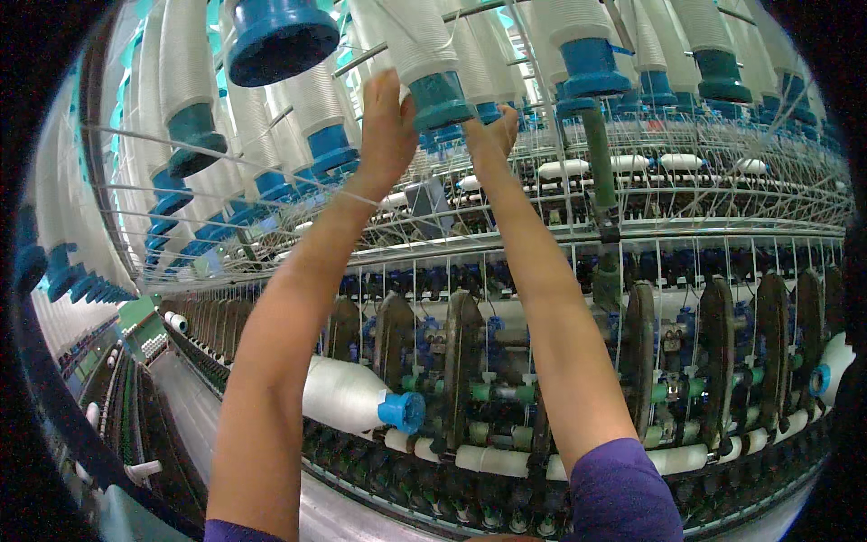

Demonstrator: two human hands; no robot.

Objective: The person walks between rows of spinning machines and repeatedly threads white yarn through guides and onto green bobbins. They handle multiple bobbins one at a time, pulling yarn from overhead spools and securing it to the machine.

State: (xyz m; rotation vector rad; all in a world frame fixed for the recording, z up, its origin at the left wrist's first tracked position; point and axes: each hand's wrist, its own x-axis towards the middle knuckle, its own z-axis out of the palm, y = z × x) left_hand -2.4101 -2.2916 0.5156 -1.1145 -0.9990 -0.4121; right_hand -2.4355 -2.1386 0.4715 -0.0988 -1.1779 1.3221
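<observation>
A white roving bobbin [406, 36] with a teal base [440, 101] hangs tilted at the upper middle, among rows of similar ones. Both my arms reach up to it. My left hand [388, 131] is just left of its base, the fingers raised and bunched together; what they hold, if anything, does not show. On the other side, my right hand [492, 135] is close against the base's right lower edge. One finger or thumb points up there, and the other fingers are hidden, so its grip cannot be made out.
A full white bobbin with a blue end [352, 397] lies on the spinning frame under my left arm. Thin strands and metal rails [686, 237] cross the machine. Another blue-based bobbin [280, 41] hangs near at upper left. A narrow aisle [176, 388] runs off to the left.
</observation>
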